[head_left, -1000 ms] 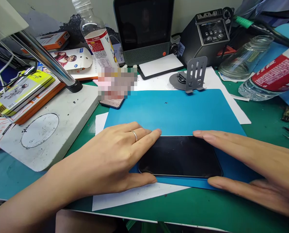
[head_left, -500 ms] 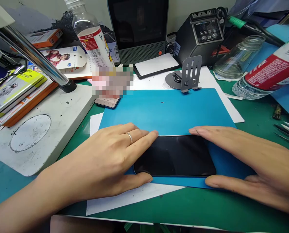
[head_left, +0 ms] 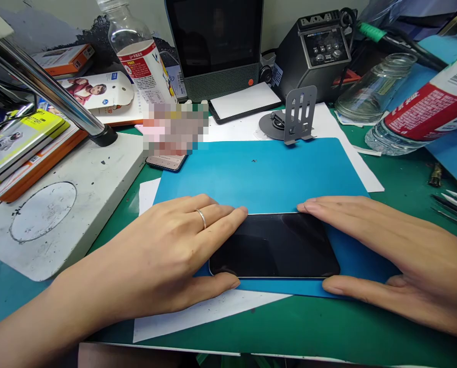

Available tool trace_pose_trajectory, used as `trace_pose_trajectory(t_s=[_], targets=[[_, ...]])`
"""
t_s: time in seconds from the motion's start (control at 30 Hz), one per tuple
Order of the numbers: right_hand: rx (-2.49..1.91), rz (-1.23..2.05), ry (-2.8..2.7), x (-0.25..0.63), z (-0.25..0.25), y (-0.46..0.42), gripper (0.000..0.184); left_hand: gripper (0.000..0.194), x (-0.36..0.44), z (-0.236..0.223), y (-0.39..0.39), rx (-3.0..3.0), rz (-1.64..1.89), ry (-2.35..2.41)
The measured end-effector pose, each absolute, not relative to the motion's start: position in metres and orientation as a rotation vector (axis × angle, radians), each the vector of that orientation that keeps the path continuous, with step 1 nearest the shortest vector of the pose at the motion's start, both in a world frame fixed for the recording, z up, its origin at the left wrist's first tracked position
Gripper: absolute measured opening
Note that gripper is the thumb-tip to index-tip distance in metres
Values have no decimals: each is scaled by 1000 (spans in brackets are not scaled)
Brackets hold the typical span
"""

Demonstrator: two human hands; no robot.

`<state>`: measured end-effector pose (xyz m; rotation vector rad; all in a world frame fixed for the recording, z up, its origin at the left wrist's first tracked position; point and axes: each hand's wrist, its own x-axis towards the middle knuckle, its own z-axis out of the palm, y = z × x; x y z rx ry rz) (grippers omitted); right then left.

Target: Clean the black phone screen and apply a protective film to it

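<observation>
A smartphone [head_left: 282,250] with a dark, glossy screen lies face up and sideways on a blue mat [head_left: 282,176]. My left hand [head_left: 182,250], a ring on one finger, spans its left end, fingers at the far long edge and thumb at the near one. At the right end, my right hand [head_left: 389,245] has its fingertips against the far edge and its thumb by the near corner. Both hands grip the phone by its edges. My left hand covers part of the phone's left end. Tiny dark specks [head_left: 254,161] lie on the mat beyond it.
Left stands a white lamp base [head_left: 98,189] with boxes [head_left: 17,148] on it. Behind the mat are another phone [head_left: 167,162], a grey metal stand [head_left: 299,115], a screen device [head_left: 216,46] and a control box [head_left: 316,51]. Tweezers [head_left: 454,204], a jar [head_left: 378,87] and a bottle [head_left: 424,112] sit right.
The whole view has shifted slightly to the left. Both hands keep the same hold on the smartphone, which stays in place on the mat.
</observation>
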<state>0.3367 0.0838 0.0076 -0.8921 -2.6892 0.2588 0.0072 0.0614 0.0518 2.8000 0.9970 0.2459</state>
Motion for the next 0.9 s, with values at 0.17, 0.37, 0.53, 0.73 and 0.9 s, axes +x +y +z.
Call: trace_pose_trajectory(t_s=[0.17, 0.37, 0.53, 0.73, 0.9], targets=[[-895, 265, -2689, 338, 6, 84, 76, 54, 7, 51, 62, 2813, 228, 985], [-911, 290, -2690, 338, 6, 84, 78, 59, 6, 52, 61, 2822, 168, 993], [-921, 313, -2675, 337, 5, 84, 77, 57, 6, 53, 61, 2831, 167, 983], [-970, 373, -2628, 337, 6, 83, 77, 57, 7, 53, 61, 2814, 181, 991], [-1084, 525, -2594, 331, 12, 79, 78, 57, 8, 52, 62, 2798, 172, 989]])
